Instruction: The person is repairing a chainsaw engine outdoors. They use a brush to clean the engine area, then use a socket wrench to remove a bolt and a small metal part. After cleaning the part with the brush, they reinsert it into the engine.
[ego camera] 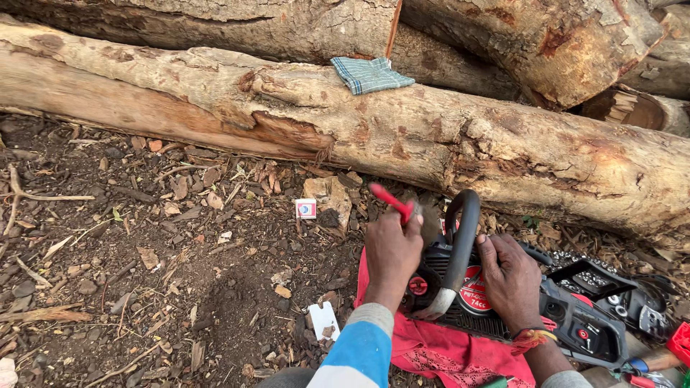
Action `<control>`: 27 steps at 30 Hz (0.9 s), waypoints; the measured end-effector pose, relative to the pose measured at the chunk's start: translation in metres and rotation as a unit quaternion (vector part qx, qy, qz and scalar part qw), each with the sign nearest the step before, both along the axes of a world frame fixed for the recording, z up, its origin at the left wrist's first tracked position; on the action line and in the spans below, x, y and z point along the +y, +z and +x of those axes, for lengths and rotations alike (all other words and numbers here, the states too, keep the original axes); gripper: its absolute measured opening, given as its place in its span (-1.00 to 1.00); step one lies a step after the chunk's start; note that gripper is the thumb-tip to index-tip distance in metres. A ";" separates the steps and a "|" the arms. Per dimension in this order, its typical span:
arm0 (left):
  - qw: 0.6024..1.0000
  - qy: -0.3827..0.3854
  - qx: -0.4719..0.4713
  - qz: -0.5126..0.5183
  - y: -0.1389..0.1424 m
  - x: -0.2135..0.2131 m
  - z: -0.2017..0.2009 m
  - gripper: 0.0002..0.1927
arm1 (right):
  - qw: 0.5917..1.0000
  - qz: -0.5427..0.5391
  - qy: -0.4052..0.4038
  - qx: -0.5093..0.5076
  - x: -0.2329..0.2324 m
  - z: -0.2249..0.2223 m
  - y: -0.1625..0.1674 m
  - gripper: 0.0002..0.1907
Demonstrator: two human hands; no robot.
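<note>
on the pink cloth [438, 356] spread over the dirt ground [180, 287], i see a black and red chainsaw [532, 302] lying on its side, its bar end running off toward the cloth's right edge. my left hand [392, 251] has its fingers curled tight around the red handle of a brush [394, 202], whose blurred bristles sit above the saw's body near the cloth's far edge. my right hand [512, 276] lies flat on the saw's housing, fingers spread loosely and gripping nothing, just right of the black loop handle [460, 244]. beyond the cloth a long peeled log [287, 115] crosses the ground, with a folded checked cloth [370, 74] lying on top of it. a small red and white box [306, 208] rests among wood chips near the log, shut, so i cannot tell its contents. a white card [323, 320] lies just off the pink cloth's left edge.
</note>
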State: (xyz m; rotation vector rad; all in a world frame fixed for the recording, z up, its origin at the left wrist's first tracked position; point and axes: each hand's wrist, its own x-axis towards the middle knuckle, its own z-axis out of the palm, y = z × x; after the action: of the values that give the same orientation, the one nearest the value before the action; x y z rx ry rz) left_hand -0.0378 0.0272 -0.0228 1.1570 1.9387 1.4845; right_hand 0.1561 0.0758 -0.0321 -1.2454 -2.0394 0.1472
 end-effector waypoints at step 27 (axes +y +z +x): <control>0.988 -0.020 0.076 -0.135 -0.008 -0.015 -0.011 -0.85 | 0.999 0.018 0.002 0.026 -0.005 0.000 0.002 -0.64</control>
State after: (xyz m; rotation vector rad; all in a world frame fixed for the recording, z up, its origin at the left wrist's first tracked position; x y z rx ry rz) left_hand -0.0490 0.0126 -0.0305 1.2060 2.1260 1.0986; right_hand 0.1558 0.0708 -0.0296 -1.2038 -1.9912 0.1423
